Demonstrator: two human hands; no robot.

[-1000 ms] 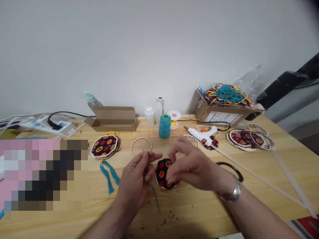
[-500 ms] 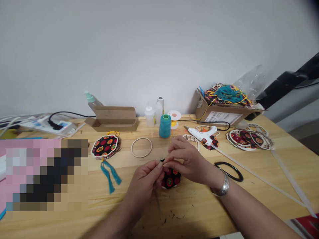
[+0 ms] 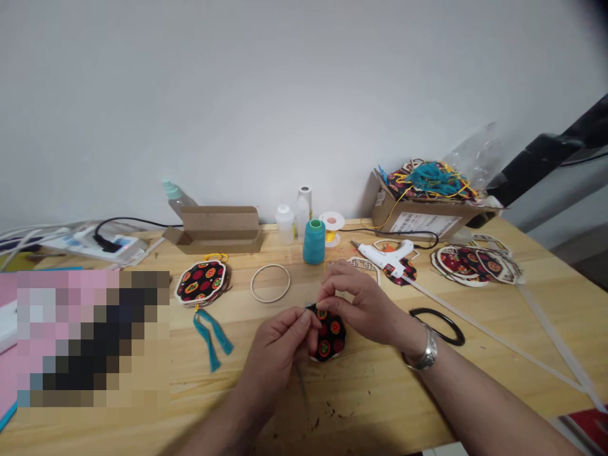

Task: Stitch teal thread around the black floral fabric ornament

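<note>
A small round patch of black cloth with red and orange dots (image 3: pixel 329 337) lies on the wooden table (image 3: pixel 380 392) between my hands. My left hand (image 3: pixel 280 354) pinches its left edge, and a thin dark strand hangs down below the fingers. My right hand (image 3: pixel 361 304) is closed in a pinch on the patch's top edge. A silver watch sits on my right wrist.
Nearby lie a wooden ring (image 3: pixel 270 282), a teal thread cone (image 3: pixel 314 241), a finished patterned ornament with teal tassel (image 3: pixel 201 283), a white glue gun (image 3: pixel 382 256), a black ring (image 3: pixel 437 325), small bottles (image 3: pixel 285 223), a cardboard box of pieces (image 3: pixel 427 196) and glue sticks (image 3: pixel 494 339).
My hands closed together over the cloth patch. The left hand, which held a strand apart from it, now pinches the patch's edge; the right hand shifted to its top.
</note>
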